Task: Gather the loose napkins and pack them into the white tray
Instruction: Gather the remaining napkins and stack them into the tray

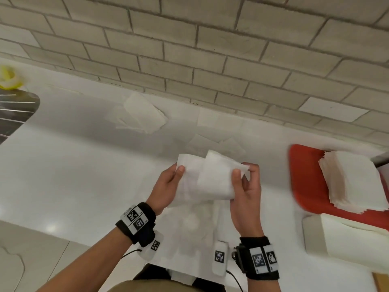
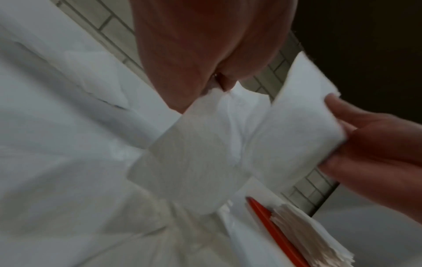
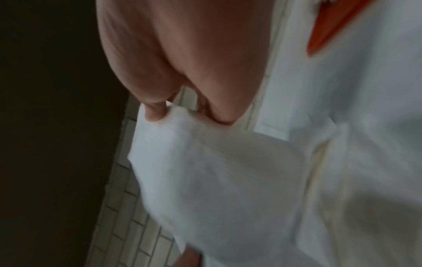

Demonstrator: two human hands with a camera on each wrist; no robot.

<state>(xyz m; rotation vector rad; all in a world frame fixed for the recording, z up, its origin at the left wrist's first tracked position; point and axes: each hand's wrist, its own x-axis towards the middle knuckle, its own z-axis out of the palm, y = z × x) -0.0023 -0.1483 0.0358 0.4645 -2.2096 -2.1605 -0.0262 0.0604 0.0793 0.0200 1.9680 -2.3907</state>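
The white tray (image 1: pixel 328 239) at four o'clock in the head view runs off the right edge, its inside unseen. The red tray (image 1: pixel 303 178) at three o'clock is smeared by motion and also cut off there, as is the napkin stack (image 1: pixel 353 182) on it. At nine o'clock a yellow thing (image 1: pixel 8 77) and a dark striped object (image 1: pixel 14 110) are clipped and too blurred to tell. The left hand (image 1: pixel 166 186) hides its fingers behind the held napkin (image 1: pixel 212 178).

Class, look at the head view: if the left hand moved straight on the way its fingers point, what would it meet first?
Probably the loose napkins lying flat on the counter just beyond the left hand; depth is unclear.
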